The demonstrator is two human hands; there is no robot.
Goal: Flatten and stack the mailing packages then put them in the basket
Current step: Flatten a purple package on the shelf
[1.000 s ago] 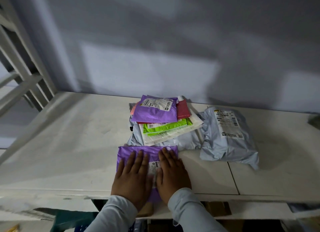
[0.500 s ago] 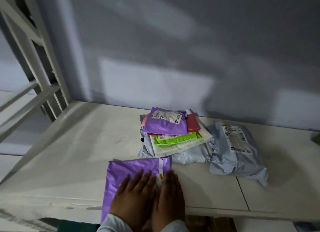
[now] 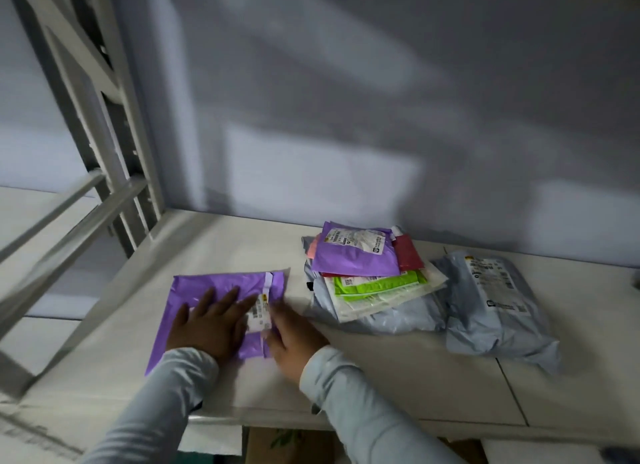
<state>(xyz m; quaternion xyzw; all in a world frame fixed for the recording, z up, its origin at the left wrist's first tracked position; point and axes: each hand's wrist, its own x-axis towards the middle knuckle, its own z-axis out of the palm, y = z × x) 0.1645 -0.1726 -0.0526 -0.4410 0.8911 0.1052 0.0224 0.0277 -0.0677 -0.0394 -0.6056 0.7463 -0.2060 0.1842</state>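
Observation:
A purple mailing package with a white label lies flat on the white shelf surface. My left hand presses on it palm down, fingers spread. Flat at the package's right edge, over the label, rests my right hand. To the right sits a stack of packages: a purple one on top, then red, green and clear ones over a grey bag. A separate grey package lies further right. No basket shows.
A grey wall stands close behind the shelf. A white metal frame with rails rises at the left. Below the shelf's front edge a brown cardboard box shows.
The purple package now lies further left and further from the shelf's front edge. My hands have spread apart on it, the right one sliding to its right edge. The view has shifted.

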